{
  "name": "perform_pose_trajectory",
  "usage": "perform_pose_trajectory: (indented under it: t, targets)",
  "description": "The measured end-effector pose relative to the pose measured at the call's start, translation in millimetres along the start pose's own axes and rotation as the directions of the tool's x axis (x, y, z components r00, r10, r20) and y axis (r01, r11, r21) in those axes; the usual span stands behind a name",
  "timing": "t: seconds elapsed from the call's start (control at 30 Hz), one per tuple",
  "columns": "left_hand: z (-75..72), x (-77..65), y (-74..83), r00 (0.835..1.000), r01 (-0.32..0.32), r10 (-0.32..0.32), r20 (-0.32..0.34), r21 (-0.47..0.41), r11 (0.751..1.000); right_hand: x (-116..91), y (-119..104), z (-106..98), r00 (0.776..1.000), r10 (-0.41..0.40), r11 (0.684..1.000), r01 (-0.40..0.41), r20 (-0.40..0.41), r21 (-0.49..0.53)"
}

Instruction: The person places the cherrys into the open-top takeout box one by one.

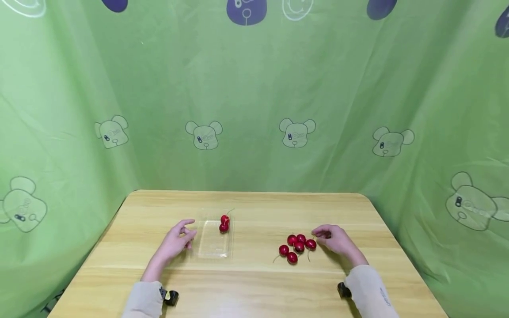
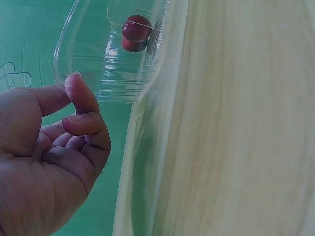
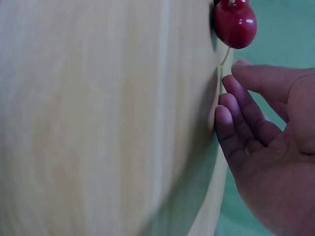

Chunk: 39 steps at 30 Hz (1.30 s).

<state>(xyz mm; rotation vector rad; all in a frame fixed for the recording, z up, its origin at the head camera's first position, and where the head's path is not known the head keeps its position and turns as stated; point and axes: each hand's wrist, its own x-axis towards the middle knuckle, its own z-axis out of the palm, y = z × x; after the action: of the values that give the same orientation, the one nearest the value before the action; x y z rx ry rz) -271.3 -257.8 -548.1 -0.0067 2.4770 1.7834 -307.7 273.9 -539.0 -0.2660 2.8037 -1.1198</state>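
My left hand is beside the left edge of a clear plastic box, fingers loosely bent. In the left wrist view its index fingertip overlaps the box's rim. Two red cherries with stems lie at the right side inside the box. On the right, my right hand hovers with curved, slightly parted fingers at the right edge of a cluster of several cherries. The closest cherry points its thin stem toward the thumb and index fingertips; nothing shows gripped between them.
The light wooden table has rounded far corners. Green curtains printed with bear heads hang behind it and at both sides. A black wrist device sits at the left sleeve, another at the right.
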Motion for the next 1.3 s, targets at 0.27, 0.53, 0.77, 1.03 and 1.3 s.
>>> perform_pose_trajectory:
  t: [0.27, 0.53, 0.77, 1.03, 1.3]
  targets:
    - [0.1, -1.8, 0.7, 1.0, 0.001, -0.001, -0.006, 0.001, 1.0, 2.1, 6.6, 4.3, 0.998, -0.045, 0.998, 0.046, 0.033, -0.04]
    - [-1.7, -2.9, -0.9, 1.0, -0.002, 0.002, -0.002, 0.005, 1.0, 2.8, 9.8, 5.6, 0.999, -0.031, 0.997, 0.033, 0.038, -0.066]
    - [-2.0, -3.0, -1.9, 1.0, -0.001, 0.001, 0.001, 0.0, 1.0, 2.8, 12.3, 6.2, 0.999, -0.03, 0.998, 0.032, 0.042, -0.06]
    - [-1.4, -2.3, -1.4, 1.0, -0.003, 0.003, -0.001, 0.003, 1.0, 2.3, 9.4, 5.1, 0.999, -0.038, 0.998, 0.037, -0.006, -0.051]
    - [-0.7, -1.2, -0.2, 1.0, -0.007, 0.007, 0.001, 0.012, 1.0, 3.0, 5.8, 3.4, 0.998, 0.011, 0.999, -0.013, -0.054, -0.035]
